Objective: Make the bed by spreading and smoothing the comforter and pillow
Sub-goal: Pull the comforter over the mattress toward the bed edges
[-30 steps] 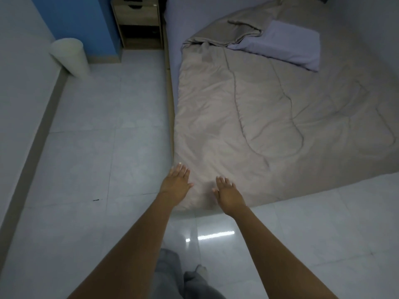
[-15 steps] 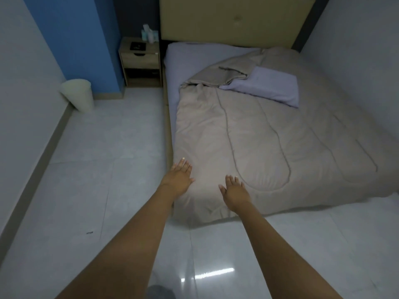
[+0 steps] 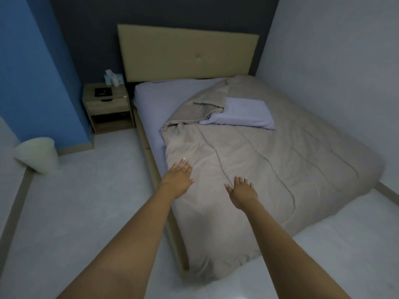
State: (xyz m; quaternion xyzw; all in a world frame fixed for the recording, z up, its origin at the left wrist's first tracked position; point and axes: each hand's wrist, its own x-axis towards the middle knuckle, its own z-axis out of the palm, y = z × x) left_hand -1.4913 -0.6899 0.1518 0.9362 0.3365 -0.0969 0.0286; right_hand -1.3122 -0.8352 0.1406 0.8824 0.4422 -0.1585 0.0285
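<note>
Both hands are flat and apart, holding nothing: the left hand (image 3: 179, 175) is over the comforter (image 3: 259, 169) near its left edge, the right hand (image 3: 241, 192) further in. The comforter's top left corner is folded back beside the pillow (image 3: 241, 115) lying on it. Recommended procedure — sweep palms outward with even pressure, then unfold that corner towards the headboard (image 3: 185, 52).
</note>
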